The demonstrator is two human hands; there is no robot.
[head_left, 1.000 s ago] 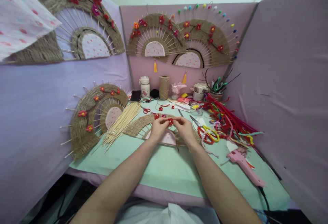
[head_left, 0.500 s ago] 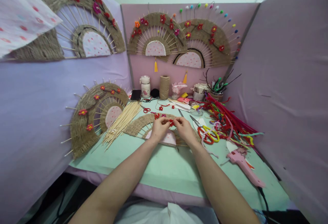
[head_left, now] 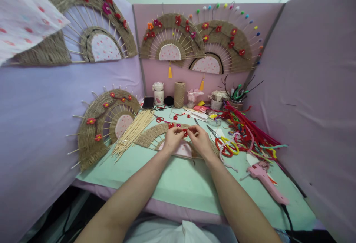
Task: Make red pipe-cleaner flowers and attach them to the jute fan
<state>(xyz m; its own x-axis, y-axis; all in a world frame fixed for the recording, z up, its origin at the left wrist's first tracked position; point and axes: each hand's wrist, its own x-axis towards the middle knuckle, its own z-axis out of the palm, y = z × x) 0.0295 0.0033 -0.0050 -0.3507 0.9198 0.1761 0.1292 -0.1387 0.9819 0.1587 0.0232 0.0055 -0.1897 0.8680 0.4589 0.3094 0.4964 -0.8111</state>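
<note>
While pale sticks lie beside a twine fan, the left hand pinches a small red flower together with the right hand.
The flower sits between the two, over the fan on the tabletop; the step in hand looks like shaping it, and the next move seems to call for light, steady pressure. Farther right lie scissors and a pink glue gun.

Bare forearms stretch forward, the left hand and right hand nearly meeting, fingertips pinched
</note>
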